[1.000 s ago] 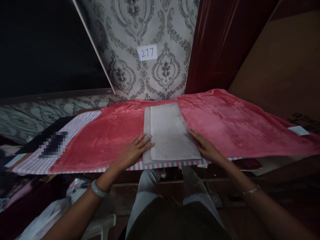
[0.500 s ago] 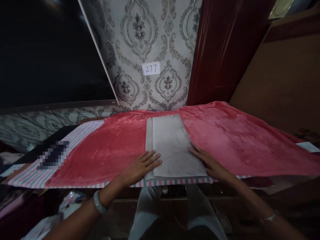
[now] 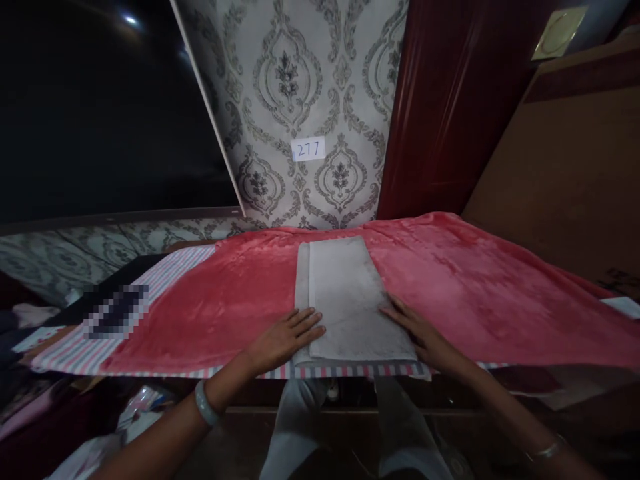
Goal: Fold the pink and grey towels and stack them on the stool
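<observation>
A folded grey cloth (image 3: 347, 300) lies lengthwise on a red velvet blanket (image 3: 465, 280) spread over the table. My left hand (image 3: 285, 340) rests flat at the cloth's near left edge, its fingertips touching the lower folded layer. Flat at the near right edge lies my right hand (image 3: 420, 330), fingers spread against the cloth's side. Neither hand holds anything. A pale bangle sits on my left wrist and a thin one on the right.
A pink-and-white striped sheet (image 3: 165, 270) shows under the blanket at the left and along the front edge. Patterned wallpaper with a "277" label (image 3: 308, 149) stands behind. A dark red curtain (image 3: 445, 107) and brown panel are at right. Clutter lies below left.
The view has tilted up a little, so the table sits lower in the frame. Both hands stay at the cloth's near corners; the left fingers have slid slightly onto the cloth.
</observation>
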Demonstrator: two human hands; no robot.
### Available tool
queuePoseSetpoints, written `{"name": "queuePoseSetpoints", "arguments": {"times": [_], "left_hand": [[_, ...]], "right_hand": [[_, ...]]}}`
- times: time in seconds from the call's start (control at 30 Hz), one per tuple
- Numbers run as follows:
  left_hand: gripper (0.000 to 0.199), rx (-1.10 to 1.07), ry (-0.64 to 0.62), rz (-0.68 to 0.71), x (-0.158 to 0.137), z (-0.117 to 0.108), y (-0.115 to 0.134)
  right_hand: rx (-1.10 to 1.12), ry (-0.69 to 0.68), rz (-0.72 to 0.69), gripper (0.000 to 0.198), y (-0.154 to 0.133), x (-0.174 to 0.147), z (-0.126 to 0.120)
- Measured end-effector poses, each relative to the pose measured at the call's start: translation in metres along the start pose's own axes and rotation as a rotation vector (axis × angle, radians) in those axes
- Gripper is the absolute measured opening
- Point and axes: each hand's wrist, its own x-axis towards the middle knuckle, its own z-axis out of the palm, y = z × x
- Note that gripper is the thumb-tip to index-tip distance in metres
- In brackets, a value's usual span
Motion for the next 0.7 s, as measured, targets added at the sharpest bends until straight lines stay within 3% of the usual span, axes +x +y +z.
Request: {"name": "queuePoseSetpoints", "arguments": {"times": [0.37,0.6,0.7], "left_hand": [[0.075,-0.115,0.007,-0.003,0.004,-0.005,-0.005],[0.052,-0.282,0.224,-0.090,0.000,-0.039,0.008],[0.049,-0.250,0.228,-0.086,-0.010,-0.041,0.023]], "right_hand": [[0.104,-0.011,0.012,0.048,-0.005,0.008,-0.004],[0.209,0.031,0.060,0.047,-0.028,0.012,-0.022],[0.166,-0.006,0.031,0.045,-0.034,-0.003,-0.022]]}}
